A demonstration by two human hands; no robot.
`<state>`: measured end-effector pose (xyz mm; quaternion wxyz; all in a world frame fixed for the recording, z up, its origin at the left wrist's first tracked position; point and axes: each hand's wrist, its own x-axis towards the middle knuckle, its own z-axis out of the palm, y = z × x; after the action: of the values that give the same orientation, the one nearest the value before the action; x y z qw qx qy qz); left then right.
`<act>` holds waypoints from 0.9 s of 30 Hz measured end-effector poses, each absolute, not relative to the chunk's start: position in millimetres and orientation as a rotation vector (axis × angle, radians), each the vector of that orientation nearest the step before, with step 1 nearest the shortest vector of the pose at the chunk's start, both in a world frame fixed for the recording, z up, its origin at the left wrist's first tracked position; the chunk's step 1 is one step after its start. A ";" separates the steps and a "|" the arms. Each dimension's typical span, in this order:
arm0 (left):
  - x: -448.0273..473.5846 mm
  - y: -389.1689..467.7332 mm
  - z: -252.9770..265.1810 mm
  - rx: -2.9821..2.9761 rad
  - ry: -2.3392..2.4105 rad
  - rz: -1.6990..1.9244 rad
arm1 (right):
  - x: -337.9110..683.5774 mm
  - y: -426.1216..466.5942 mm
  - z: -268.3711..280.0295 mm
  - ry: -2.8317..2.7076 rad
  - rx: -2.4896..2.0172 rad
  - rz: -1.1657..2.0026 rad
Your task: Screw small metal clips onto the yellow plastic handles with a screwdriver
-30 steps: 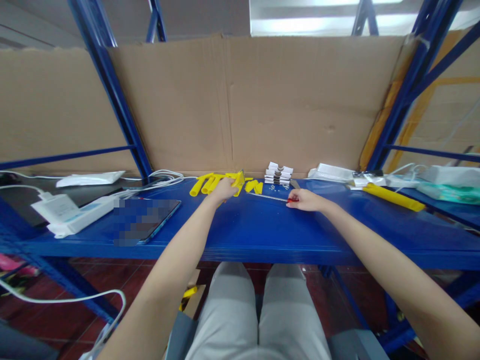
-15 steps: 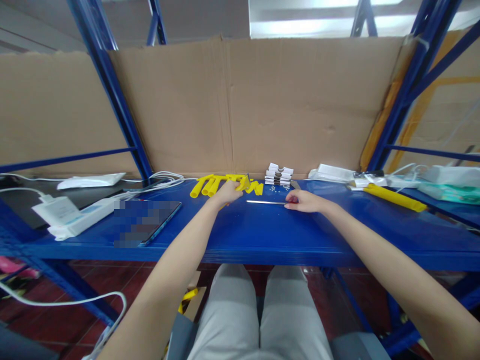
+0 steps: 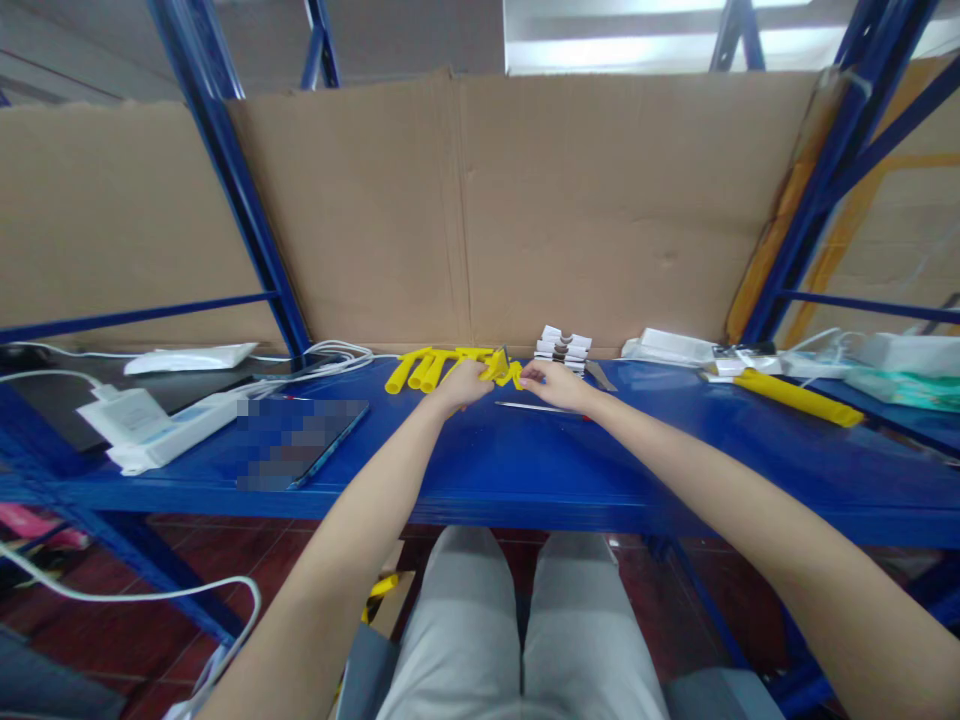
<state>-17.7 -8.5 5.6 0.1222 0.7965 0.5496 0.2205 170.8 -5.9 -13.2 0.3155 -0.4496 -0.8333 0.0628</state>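
Observation:
My left hand [image 3: 465, 385] is closed around a yellow plastic piece [image 3: 495, 366] with a grey part at its upper edge. Close to its right, my right hand [image 3: 553, 384] has its fingertips drawn together beside a small yellow piece [image 3: 515, 374]; whether they grip it is unclear. A thin metal rod [image 3: 529, 406] with a red end lies on the blue shelf below my right hand, the red end partly covered by the wrist. Several yellow tubular pieces [image 3: 422, 370] lie left of my left hand.
Behind my right hand are stacked white pieces with dark bands [image 3: 562, 345] and a flat grey strip [image 3: 600, 376]. A tablet-like device [image 3: 304, 445] and white power strip [image 3: 180, 425] lie left. A yellow tube [image 3: 799, 397] lies right. Cardboard [image 3: 637, 210] walls the back.
My right hand has let go of the rod, which stays on the shelf, and has moved left and up to the small yellow pieces. My left hand keeps its hold.

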 end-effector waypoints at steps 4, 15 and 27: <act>-16.5 -6.6 3.8 2.323 1.630 0.628 | 148.2 7.3 -17.0 -2.122 -1.225 0.181; -12.9 -6.5 2.6 2.367 1.579 0.653 | 138.1 7.1 -20.6 -1.977 -1.301 0.266; -7.4 -17.0 7.0 2.322 1.528 0.753 | 141.1 13.2 -25.5 -1.779 -1.245 0.351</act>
<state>-7.4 -17.0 7.0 0.1304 0.7993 0.5261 0.2594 141.1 13.2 -25.5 0.4535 -0.5045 -0.7208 0.1423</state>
